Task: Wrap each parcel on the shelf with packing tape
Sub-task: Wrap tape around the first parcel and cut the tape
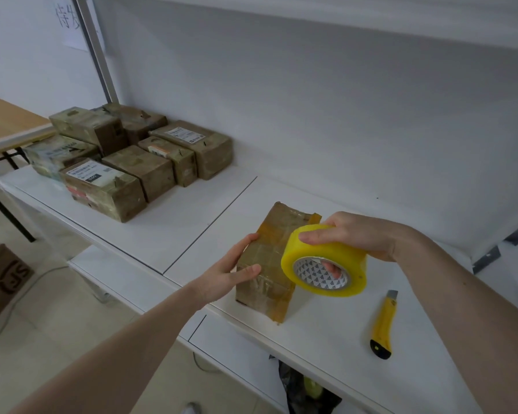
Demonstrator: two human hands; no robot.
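Left hand grips the taped parcel on the shelf; right hand clasps the tape roll, fingers through its core.

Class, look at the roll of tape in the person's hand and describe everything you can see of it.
The roll of tape is wide, glossy translucent yellow, wound on a white core printed with dark triangles. It is held tilted above the white shelf, its core facing the camera, against the taped brown parcel. The right hand holds it, thumb across the outside, a finger through the core.
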